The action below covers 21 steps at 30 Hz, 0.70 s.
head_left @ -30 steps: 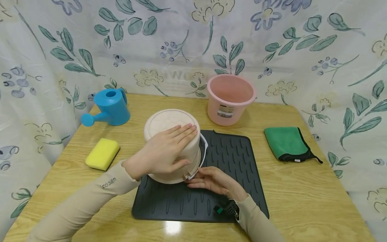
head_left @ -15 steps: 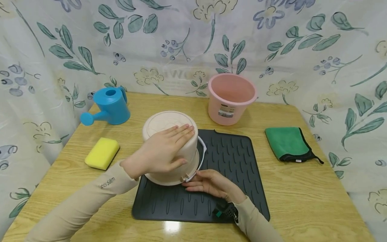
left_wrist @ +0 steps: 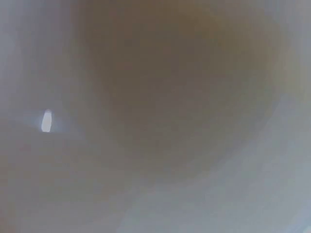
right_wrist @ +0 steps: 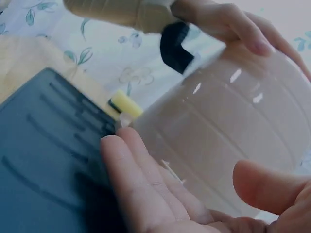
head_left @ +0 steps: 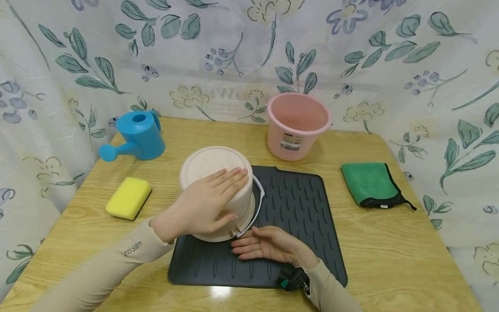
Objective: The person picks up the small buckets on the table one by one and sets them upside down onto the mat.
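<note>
Beige bucket (head_left: pixel 241 197) upside down along the left edge of the black mat (head_left: pixel 292 216), between left and right edges of the tabletop (head_left: pixel 382 251). Flat across its upturned bottom (head_left: pixel 210 160), the left hand (head_left: pixel 206 203), fingers (head_left: pixel 231 182) straight, gripping nothing. Near the white handle (head_left: pixel 262 195), the right hand (head_left: pixel 269 246), fingers loosely extended, holding nothing, contact unclear. At the far edge, pink bucket (head_left: pixel 274 136); toward the far left corner, blue watering can (head_left: pixel 140 136).

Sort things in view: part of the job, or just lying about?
Likely in the job:
cream bucket, upside down, left hand on it
right hand, beside it
mat, under it

Likely just lying about:
pink bucket
watering can
sponge
cloth
</note>
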Each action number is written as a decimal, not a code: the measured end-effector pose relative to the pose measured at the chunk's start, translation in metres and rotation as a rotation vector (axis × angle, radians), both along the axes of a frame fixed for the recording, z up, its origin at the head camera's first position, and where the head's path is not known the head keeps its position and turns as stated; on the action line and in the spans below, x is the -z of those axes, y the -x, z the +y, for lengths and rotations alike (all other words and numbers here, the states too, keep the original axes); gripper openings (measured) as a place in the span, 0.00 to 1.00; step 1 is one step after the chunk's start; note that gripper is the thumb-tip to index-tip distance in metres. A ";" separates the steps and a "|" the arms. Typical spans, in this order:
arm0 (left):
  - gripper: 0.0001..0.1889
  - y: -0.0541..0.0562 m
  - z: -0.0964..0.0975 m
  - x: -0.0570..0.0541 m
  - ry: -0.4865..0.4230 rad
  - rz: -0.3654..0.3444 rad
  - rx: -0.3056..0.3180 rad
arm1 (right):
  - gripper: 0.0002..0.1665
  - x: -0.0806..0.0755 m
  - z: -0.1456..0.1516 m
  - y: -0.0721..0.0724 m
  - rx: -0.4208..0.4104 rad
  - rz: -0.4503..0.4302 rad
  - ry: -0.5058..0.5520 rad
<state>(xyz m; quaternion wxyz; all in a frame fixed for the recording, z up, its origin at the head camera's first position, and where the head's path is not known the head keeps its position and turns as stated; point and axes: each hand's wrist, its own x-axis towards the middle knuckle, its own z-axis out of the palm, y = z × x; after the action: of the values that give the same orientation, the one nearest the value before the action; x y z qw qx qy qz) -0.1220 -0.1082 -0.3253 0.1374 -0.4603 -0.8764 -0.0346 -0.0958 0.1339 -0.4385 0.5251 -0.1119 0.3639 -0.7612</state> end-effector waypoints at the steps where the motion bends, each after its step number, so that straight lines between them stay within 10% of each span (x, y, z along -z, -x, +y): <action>1: 0.41 -0.002 -0.001 0.002 -0.005 0.010 -0.003 | 0.32 0.000 0.001 0.000 -0.014 0.004 -0.004; 7: 0.42 -0.007 0.000 0.008 -0.033 0.055 -0.026 | 0.32 -0.001 0.007 0.000 -0.072 0.026 0.093; 21: 0.41 -0.021 0.010 0.004 -0.055 -0.006 -0.175 | 0.31 -0.006 0.035 0.008 0.133 0.105 0.128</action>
<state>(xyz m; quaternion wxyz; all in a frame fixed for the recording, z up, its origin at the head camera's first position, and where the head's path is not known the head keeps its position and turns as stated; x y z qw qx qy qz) -0.1015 -0.0978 -0.3298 0.1498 -0.3781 -0.9123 -0.0477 -0.1033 0.1689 -0.4322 0.4454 -0.1607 0.3483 -0.8090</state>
